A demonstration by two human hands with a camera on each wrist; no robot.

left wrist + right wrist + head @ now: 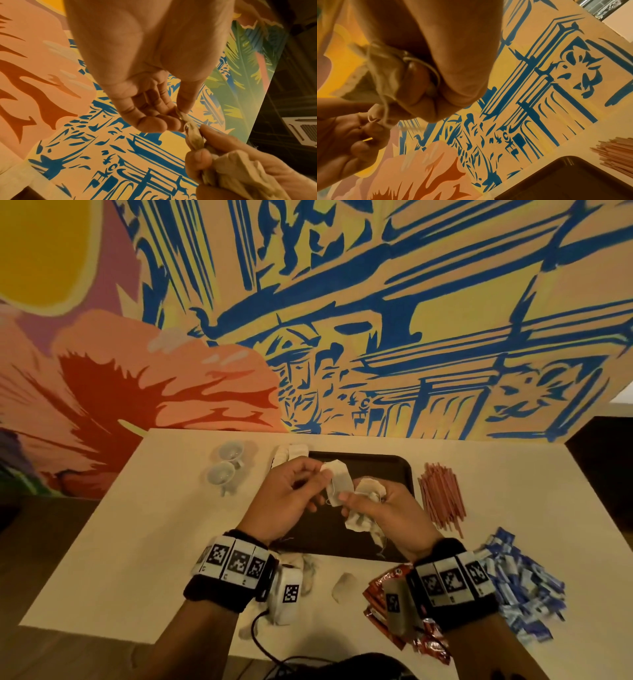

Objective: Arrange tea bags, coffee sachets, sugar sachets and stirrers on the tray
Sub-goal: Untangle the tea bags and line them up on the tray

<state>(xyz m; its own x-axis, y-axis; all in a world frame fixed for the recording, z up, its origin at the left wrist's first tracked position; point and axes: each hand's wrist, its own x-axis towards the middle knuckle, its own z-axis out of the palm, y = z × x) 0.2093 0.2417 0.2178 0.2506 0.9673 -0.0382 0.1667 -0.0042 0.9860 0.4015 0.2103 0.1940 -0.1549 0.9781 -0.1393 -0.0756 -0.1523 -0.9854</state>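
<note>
You hold a tea bag [337, 482] between both hands above the tray [397, 470]. It is thin, pale filter paper, flat with clipped corners, and a fine string trails from it. Your left hand [289, 498] pinches its upper corner between thumb and fingertips [155, 123]; the other fingers curl loosely under. Your right hand [383, 513] pinches its lower edge with thumb and forefinger while clenching a crumpled bunch of bags [368, 508] in the palm, strings looped round the fingers; how many are in the bunch you cannot tell.

Under your hands the tray is dark, smooth plastic with rounded corners and a raised lip. Its far right part lies bare.

Beyond your left fingertips a short stack of bags [291, 453] touches the tray's far left corner. Further left stand two small glossy cups [226, 465], one just behind the other.

Right of your right hand lies a loose heap of thin reddish stirrers [442, 496], fanned out beside the tray's edge. Near your right wrist sit a pile of blue-and-white sachets [524, 587] and shiny red sachets [380, 601], too many to count.

Between your wrists one single bag [344, 587] lies flat on the matte white table [137, 542], with more crumpled ones by your left wrist.
</note>
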